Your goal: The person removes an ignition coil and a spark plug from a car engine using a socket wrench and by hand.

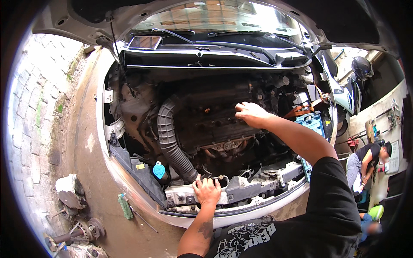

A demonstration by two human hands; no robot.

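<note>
My left hand (207, 191) rests on the front cross panel (175, 194) of a car's engine bay, fingers spread over its upper edge. It is beside the lower end of a grey ribbed air hose (166, 124). Above the dark engine (206, 107) is my right hand (253, 115), its fingers curled and pinched together. Whatever they hold, if anything, is too small to make out. An orange dipstick handle (207, 110) shows to the left of that hand. Below it sits the rusty exhaust manifold (228, 146).
The raised hood (73, 17) arches overhead. A phone (145, 42) lies beneath the windshield. A blue tool case (310, 124) is at the bay's right side, and a blue reservoir cap (159, 170) at front left. Car parts (71, 191) lie on the left floor. Another person (365, 163) sits at right.
</note>
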